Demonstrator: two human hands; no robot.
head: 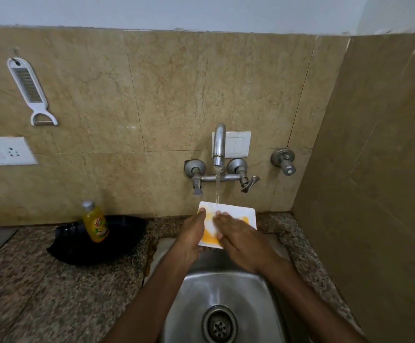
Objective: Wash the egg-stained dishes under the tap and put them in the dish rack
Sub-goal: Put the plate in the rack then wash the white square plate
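One white square plate (237, 212), smeared with yellow egg, is held tilted over the back edge of the sink (226, 288), directly under the running tap (219, 144); the water stream (217, 189) strikes its upper edge. The left hand (191, 235) grips the plate's left edge, thumb on the face, the rest of that hand apparently beneath. The right hand (239, 240) lies flat on the face, its fingers (226, 218) straight and pressed to the stain, holding nothing. Much of the yellow remains, so washing is judged incomplete. A black tray (82, 251), presumably the rack, sits at the back of the worktop (28, 293) left of the sink, with a yellow soap bottle (95, 222) standing in it. Risks: the wet plate is secured by one edge only and could slip into the sink under rubbing pressure; water deflected off the tilted face could splash the worktop; the bottle may obstruct placement.
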